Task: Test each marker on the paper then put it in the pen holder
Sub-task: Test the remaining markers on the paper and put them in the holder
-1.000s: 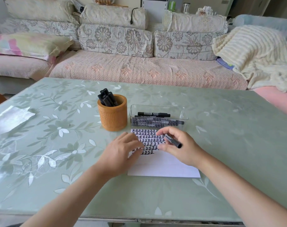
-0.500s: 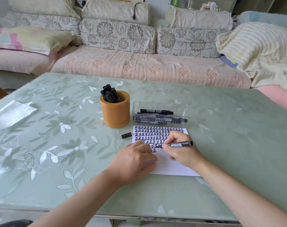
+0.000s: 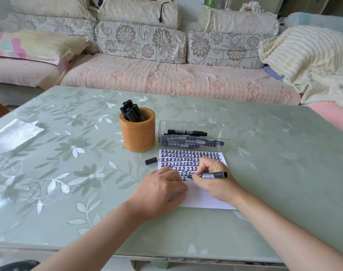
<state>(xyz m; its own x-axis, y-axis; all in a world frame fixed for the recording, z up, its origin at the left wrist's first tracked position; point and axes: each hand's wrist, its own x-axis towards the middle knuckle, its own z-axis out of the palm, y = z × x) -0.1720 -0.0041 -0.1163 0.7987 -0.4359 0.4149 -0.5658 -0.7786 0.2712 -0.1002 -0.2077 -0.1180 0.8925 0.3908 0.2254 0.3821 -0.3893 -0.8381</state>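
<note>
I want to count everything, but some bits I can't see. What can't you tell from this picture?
Head view, all of it:
- Holder: its wall hides the lower parts of its markers, so no sure count.
- Box: the ones inside lie stacked; the count is unclear.
- Paper: the left hand and right hand cover some marks.
- Marker in the right hand: print too small.

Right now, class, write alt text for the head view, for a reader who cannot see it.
A right hand writes with an uncapped black marker on paper that the left hand rests on. A cap lies near an orange pen holder of markers; a clear tray holds more.
</note>
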